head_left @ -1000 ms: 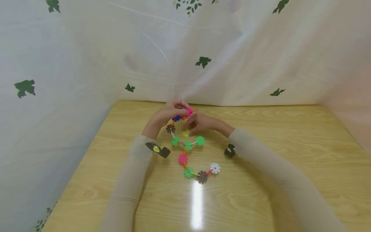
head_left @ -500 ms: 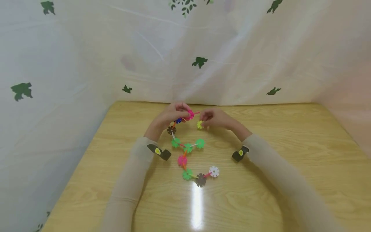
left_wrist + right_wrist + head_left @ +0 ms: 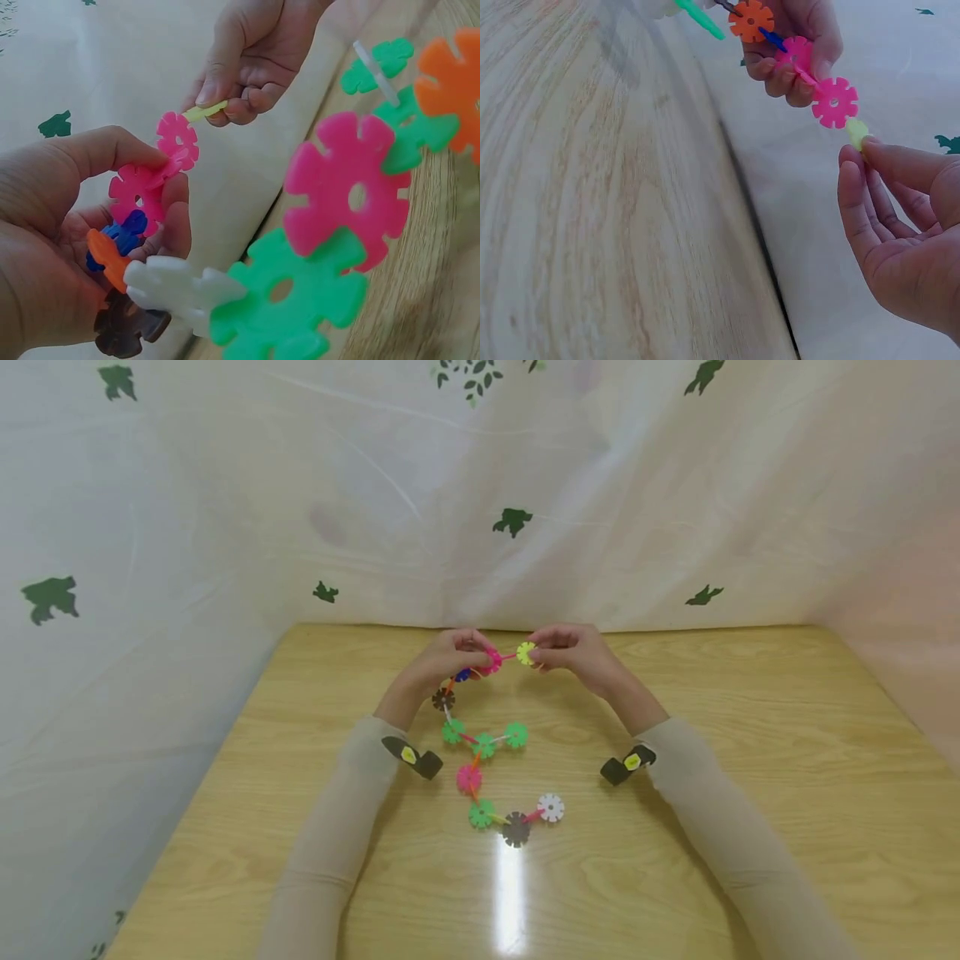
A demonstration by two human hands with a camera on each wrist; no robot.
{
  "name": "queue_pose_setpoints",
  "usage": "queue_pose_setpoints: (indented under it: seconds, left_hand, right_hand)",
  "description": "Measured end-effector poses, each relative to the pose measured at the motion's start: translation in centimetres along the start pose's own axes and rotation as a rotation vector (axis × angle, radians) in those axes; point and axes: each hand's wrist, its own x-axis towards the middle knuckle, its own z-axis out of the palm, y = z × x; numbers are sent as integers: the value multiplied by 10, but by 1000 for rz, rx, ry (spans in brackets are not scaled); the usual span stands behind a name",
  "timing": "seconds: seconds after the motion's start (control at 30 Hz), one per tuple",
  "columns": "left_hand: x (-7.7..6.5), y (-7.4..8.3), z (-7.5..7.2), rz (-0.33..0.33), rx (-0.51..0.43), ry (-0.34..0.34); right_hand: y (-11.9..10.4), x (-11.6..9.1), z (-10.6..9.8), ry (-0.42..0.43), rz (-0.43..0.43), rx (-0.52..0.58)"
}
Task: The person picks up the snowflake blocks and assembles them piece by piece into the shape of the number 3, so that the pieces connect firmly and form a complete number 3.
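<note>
A chain of notched plastic snowflake discs, joined edge to edge in several colours, runs from the table up to my left hand [image 3: 444, 662]. That hand pinches a pink disc near the chain's far end between thumb and fingers. Beyond the fingertips, another pink disc [image 3: 835, 103] sticks out to the right. My right hand [image 3: 585, 657] pinches a yellow disc [image 3: 527, 652], whose edge meets the rim of that outer pink disc. Whether their notches are interlocked I cannot tell. A blue disc [image 3: 120, 238] lies partly hidden by the left hand.
The chain's lower part lies on the wooden table [image 3: 675, 843], with a green disc [image 3: 516, 735] branching right and a white disc [image 3: 551, 807] ending it nearest me. Behind the table's back edge hangs a pale cloth [image 3: 600, 560] with green leaf shapes.
My right hand has lifted the yellow disc from beside the chain, moving away and rightward, then brought it against the outer pink disc. The left hand keeps its hold, almost still.
</note>
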Motion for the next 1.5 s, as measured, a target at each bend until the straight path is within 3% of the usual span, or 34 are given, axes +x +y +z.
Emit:
queue_pose_setpoints:
  seconds: [0.43, 0.87, 1.2, 1.5]
  left_hand:
    - [0, 3, 8, -26, -12, 40]
    - [0, 5, 14, 69, -19, 46]
    - [-2, 9, 17, 11, -36, 79]
    - [-1, 9, 17, 36, -96, 85]
  right_hand:
    - [-5, -3, 4, 6, -9, -52]
    - [0, -1, 5, 25, -37, -5]
    - [-3, -2, 3, 12, -25, -4]
    - [-8, -2, -3, -6, -25, -24]
